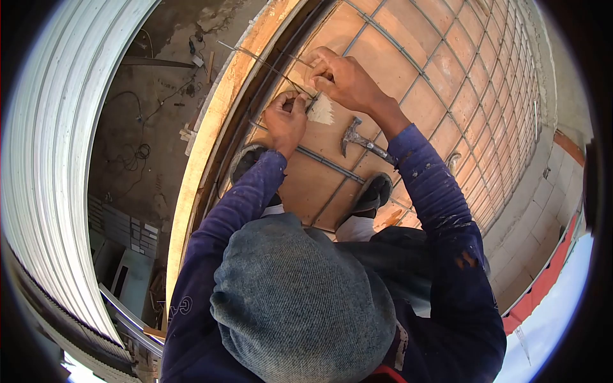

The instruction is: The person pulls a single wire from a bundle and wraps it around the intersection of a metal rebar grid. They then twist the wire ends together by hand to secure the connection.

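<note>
Near the wooden edge of the formwork, my left hand point(286, 120) is closed at a thin wire point(295, 85), fingertips pinched where rods meet. My right hand point(338, 75) is up and to the right of it, fingers curled at thin wire; the exact hold is too small to make out. Both hands are above the plywood deck point(345, 137), beside the crossing steel bars point(414, 66). A claw hammer point(367, 142) lies on the deck and bars just below my right hand, its handle end next to my right sleeve.
A wooden edge board point(195, 169) curves down the left, with a drop to a cluttered lower floor point(150, 121) beyond it. Corrugated metal sheeting point(57, 127) stands far left. My feet are on the deck. A block wall point(536, 204) is at right.
</note>
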The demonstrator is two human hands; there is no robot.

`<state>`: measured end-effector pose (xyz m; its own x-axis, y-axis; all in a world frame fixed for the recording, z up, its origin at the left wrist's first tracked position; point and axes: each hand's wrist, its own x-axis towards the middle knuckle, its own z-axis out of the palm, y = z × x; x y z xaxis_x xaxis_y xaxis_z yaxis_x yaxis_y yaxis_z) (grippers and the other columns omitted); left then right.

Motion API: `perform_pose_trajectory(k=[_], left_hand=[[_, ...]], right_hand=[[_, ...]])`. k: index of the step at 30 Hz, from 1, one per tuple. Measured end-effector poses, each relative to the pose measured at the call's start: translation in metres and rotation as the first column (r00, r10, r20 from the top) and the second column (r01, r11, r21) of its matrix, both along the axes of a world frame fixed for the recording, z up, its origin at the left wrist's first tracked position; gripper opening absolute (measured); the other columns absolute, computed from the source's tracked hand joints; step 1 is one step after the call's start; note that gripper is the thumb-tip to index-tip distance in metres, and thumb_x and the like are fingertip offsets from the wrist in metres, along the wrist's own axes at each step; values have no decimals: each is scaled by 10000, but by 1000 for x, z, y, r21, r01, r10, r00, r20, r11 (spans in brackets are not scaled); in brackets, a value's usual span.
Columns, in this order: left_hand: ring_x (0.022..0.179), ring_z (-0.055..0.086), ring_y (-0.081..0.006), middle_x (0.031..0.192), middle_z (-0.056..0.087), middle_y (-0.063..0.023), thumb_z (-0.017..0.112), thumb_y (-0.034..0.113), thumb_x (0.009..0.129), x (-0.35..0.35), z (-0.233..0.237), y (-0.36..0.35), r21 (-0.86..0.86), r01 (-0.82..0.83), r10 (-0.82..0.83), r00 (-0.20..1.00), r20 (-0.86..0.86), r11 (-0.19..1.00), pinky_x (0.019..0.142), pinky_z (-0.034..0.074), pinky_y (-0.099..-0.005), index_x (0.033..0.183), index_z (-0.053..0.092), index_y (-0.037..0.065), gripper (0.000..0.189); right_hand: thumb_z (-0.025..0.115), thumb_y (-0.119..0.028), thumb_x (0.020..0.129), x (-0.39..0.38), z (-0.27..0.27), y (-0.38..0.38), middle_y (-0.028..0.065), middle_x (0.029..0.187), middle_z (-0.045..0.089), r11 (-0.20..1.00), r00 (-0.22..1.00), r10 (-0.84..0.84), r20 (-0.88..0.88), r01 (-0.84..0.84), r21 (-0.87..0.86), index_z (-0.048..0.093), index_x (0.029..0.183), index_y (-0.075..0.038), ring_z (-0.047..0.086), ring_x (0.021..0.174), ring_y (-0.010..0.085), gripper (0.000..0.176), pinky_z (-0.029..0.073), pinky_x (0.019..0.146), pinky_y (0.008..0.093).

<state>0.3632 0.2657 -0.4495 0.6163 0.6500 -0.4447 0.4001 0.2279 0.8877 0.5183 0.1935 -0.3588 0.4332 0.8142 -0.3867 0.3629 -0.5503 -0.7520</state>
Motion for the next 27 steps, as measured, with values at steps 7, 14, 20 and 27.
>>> perform_pose_trajectory(k=[7, 14, 20, 27], left_hand=[[727, 723, -238, 849, 716, -163, 722, 46, 852, 11, -8, 6, 212, 6, -5, 1000, -4, 977, 689, 555, -348, 899, 724, -55, 112], [871, 701, -366, 942, 706, -221, 712, 43, 810, 18, -7, 18, 477, 238, -265, 964, -12, 846, 796, 537, -403, 943, 742, -11, 147], [857, 677, -413, 939, 690, -215, 647, 27, 819, 15, -7, 21, 513, 246, -313, 949, 47, 823, 778, 533, -450, 871, 709, -49, 111], [749, 704, -304, 882, 699, -206, 726, 63, 820, 14, -6, 18, 318, 228, -234, 972, -21, 920, 699, 542, -384, 882, 702, -72, 151]], right_hand=[[658, -131, 909, -6, -19, -21, 133, 1042, 724, 998, 979, -67, 190, 62, 30, 582, 1231, -38, 698, 958, 347, 344, 543, 851, 428], [599, -139, 931, -6, -48, -19, 70, 1236, 580, 968, 794, 240, 558, -242, -72, 690, 1179, -104, 581, 1132, 292, 267, 515, 928, 428], [541, -188, 939, -7, -53, -17, 35, 1250, 605, 954, 690, 253, 678, -294, -56, 748, 1089, -142, 513, 1212, 275, 260, 383, 1029, 439], [554, -239, 942, 12, -54, -2, 2, 1178, 646, 828, 502, 416, 758, -553, -89, 741, 1111, -152, 506, 1212, 247, 267, 342, 1027, 434]])
